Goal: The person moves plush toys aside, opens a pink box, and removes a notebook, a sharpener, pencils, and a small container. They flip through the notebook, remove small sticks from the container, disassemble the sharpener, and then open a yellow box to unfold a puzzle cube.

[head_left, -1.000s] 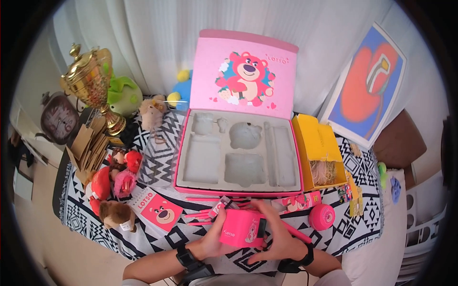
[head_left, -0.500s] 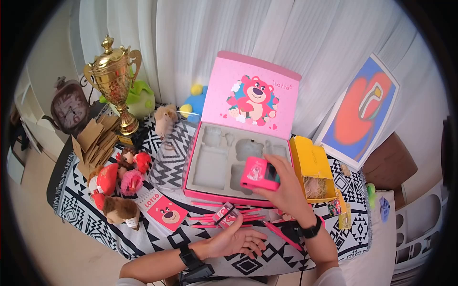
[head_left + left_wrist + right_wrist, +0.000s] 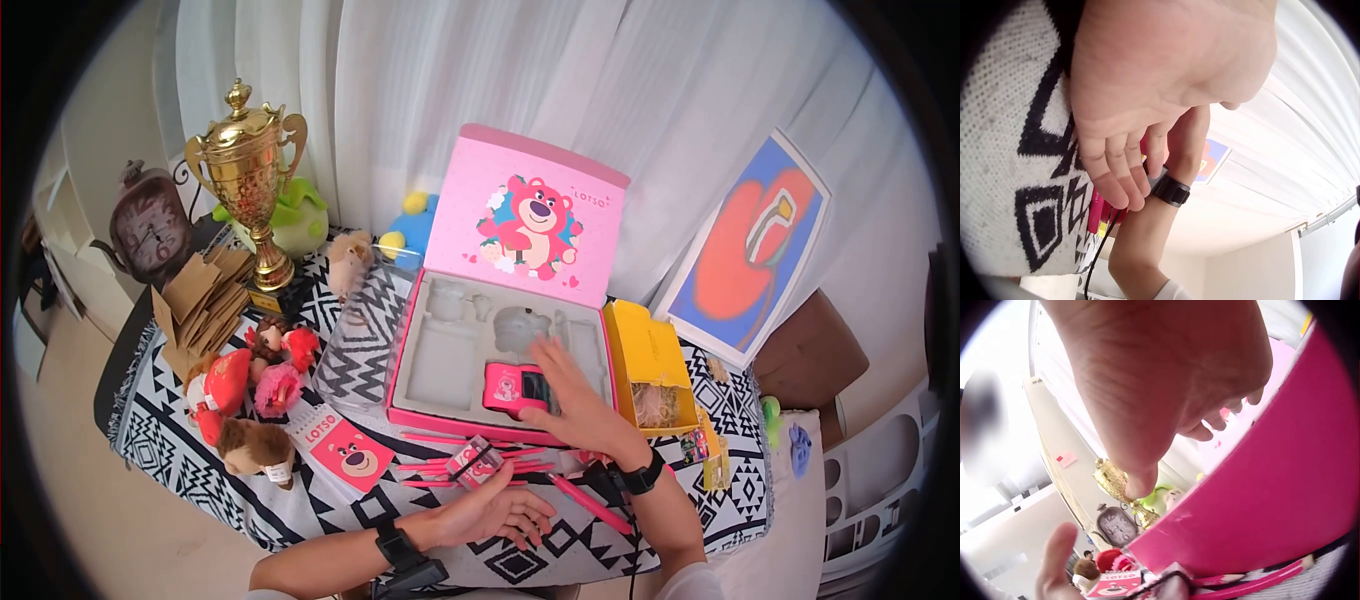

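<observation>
In the head view, a pink block-shaped item (image 3: pixel 505 386) with a bear print and a dark right side sits in the lower middle recess of the grey tray (image 3: pixel 433 365) inside the open pink LOTSO box (image 3: pixel 480 420). My right hand (image 3: pixel 580 405) is right at its right side, fingers extended over the tray. My left hand (image 3: pixel 497 512) lies palm up in front of the box, fingers loosely bent around nothing. Its thumb tip overlaps a small clear packet (image 3: pixel 473 462) with a black band, lying on several pink pencils (image 3: pixel 425 467).
A LOTSO notepad (image 3: pixel 350 452) and plush toys (image 3: pixel 255 450) lie left of the pencils. A gold trophy (image 3: pixel 250 170) stands at the back left, beside folded cardboard (image 3: pixel 200 305). A yellow box (image 3: pixel 648 355) adjoins the pink box's right side. A pink tube-like item (image 3: pixel 590 503) lies near my right wrist.
The pink item went from between both hands into the tray recess, carried by my right hand, which then let go. My left hand released it and stayed low in front of the box.
</observation>
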Demonstrator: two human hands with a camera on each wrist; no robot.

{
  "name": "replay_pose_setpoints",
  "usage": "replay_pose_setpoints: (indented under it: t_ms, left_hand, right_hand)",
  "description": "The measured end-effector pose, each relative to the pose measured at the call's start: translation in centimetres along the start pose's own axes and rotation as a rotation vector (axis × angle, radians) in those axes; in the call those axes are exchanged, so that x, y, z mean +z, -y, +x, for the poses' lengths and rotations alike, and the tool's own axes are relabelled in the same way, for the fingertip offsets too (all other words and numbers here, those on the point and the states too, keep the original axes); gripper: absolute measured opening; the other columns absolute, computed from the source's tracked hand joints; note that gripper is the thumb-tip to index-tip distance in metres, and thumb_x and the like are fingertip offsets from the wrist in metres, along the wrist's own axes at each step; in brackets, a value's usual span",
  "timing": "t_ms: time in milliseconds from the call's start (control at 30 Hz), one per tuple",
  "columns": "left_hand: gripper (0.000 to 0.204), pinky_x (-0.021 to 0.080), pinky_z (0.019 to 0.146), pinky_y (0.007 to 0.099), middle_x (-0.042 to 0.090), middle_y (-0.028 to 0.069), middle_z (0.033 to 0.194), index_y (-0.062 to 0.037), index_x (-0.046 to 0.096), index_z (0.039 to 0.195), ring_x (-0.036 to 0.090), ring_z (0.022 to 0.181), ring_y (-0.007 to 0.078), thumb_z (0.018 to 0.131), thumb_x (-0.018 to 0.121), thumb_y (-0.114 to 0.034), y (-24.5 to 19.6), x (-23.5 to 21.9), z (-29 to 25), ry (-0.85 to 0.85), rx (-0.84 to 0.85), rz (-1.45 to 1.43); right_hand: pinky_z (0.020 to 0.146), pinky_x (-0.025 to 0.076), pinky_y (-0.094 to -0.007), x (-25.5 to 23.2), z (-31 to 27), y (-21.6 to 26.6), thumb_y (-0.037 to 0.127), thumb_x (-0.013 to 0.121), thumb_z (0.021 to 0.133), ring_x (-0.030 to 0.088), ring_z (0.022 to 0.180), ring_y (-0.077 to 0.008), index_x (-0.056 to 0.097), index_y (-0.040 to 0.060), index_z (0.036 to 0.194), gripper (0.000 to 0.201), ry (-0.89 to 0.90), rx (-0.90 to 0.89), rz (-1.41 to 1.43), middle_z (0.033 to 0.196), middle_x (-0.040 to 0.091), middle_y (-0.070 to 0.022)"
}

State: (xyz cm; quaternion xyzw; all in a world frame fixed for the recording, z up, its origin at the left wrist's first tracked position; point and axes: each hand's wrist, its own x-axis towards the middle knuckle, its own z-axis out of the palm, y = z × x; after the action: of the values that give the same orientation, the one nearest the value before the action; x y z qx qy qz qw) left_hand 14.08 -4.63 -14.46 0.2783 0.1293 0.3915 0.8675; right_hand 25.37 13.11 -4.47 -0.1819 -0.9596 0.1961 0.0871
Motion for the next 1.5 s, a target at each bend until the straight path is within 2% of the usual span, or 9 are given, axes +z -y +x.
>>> replay_pose_setpoints:
  t_ms: [200,267,367,500,600,867,967,1300,1500]
  left_hand:
    - [0.096,0.044,0.093,0.0362,0.057,0.0145,0.121,0.001,0.05,0.131,0.057,0.109,0.0228,0.09,0.011,-0.077,0.3,0.2,0.1,-0.008,-0.041,0.031]
    - [0.096,0.044,0.093,0.0366,0.058,0.0143,0.12,0.0011,0.05,0.13,0.057,0.109,0.0231,0.09,0.012,-0.077,0.4,0.2,0.0,-0.01,-0.034,0.057]
    - [0.095,0.044,0.093,0.0371,0.058,0.0142,0.119,0.0012,0.051,0.129,0.058,0.109,0.0234,0.09,0.014,-0.077,0.2,0.2,-0.1,-0.023,-0.027,0.064]
    - [0.079,0.046,0.09,0.0368,0.059,0.0141,0.117,0.0018,0.054,0.124,0.06,0.105,0.0236,0.097,0.026,-0.067,0.0,0.7,-0.3,-0.082,-0.007,0.138]
    - [0.043,0.051,0.084,0.0338,0.06,0.0131,0.111,0.0025,0.055,0.12,0.062,0.098,0.0203,0.104,0.043,-0.036,0.6,0.7,-0.2,-0.178,-0.024,0.217]
    - [0.025,0.054,0.076,0.0286,0.062,0.0074,0.1,0.002,0.057,0.114,0.064,0.086,0.014,0.099,0.058,-0.018,1.2,1.7,0.0,-0.272,-0.154,0.578]
    - [0.025,0.053,0.074,0.0276,0.062,0.0067,0.098,0.0016,0.056,0.114,0.064,0.085,0.0139,0.098,0.059,-0.018,1.5,1.7,0.0,-0.266,-0.128,0.619]
    - [0.02,0.042,0.049,0.0191,0.058,0.0036,0.085,-0.0028,0.047,0.106,0.055,0.06,0.0057,0.095,0.062,-0.01,-1.0,4.4,-0.5,-0.583,0.397,0.407]
    - [0.013,0.046,0.059,0.0212,0.059,0.0051,0.091,-0.0021,0.053,0.102,0.055,0.071,0.0072,0.094,0.062,-0.005,0.0,3.6,-0.9,-0.578,0.587,0.925]
  right_hand:
    - [0.117,0.019,-0.0496,-0.1,-0.5,2.7,0.045,0.058,0.093,0.019,0.143,-0.0472,0.027,-0.0057,0.147,0.08,-0.195,-0.051,-0.167,0.154,0.02,-0.0312]
    - [0.116,0.02,-0.0495,3.5,-0.6,1.6,0.052,0.052,0.094,0.02,0.142,-0.0477,0.029,-0.0064,0.146,0.082,0.064,-0.069,-0.273,0.152,0.021,-0.0331]
    - [0.116,0.022,-0.0508,3.2,-1.0,1.4,0.056,0.049,0.094,0.021,0.142,-0.0489,0.033,-0.0053,0.144,0.081,0.057,-0.065,-0.141,0.152,0.022,-0.0335]
    - [0.11,0.034,-0.0424,-2.2,-3.2,2.8,0.042,0.06,0.092,0.038,0.134,-0.0431,0.041,-0.0032,0.138,0.067,-0.138,0.004,0.048,0.145,0.036,-0.0294]
    - [0.098,0.045,-0.039,-5.9,-7.2,4.1,0.029,0.067,0.088,0.053,0.118,-0.0392,0.047,-0.0021,0.129,0.056,0.047,0.275,0.02,0.132,0.05,-0.0236]
    - [0.078,0.048,-0.0436,2.5,-15.8,2.3,0.004,0.062,0.077,0.056,0.094,-0.033,0.052,-0.0007,0.106,0.03,0.129,0.274,-0.184,0.098,0.053,-0.0157]
    - [0.081,0.049,-0.0429,2.3,-16.0,2.2,0.006,0.064,0.082,0.057,0.097,-0.0359,0.052,0.0023,0.117,0.037,0.184,0.291,-0.183,0.104,0.054,-0.0153]
    - [0.072,0.052,-0.0452,0.1,-13.8,5.4,0.017,0.054,0.096,0.063,0.088,-0.0393,0.05,0.0044,0.125,0.032,0.185,0.198,0.372,0.101,0.061,-0.0174]
    - [0.059,0.046,-0.0439,2.8,-12.6,5.2,0.035,0.06,0.095,0.061,0.069,-0.0382,0.053,0.0038,0.101,0.033,0.152,0.197,0.561,0.076,0.06,-0.0167]
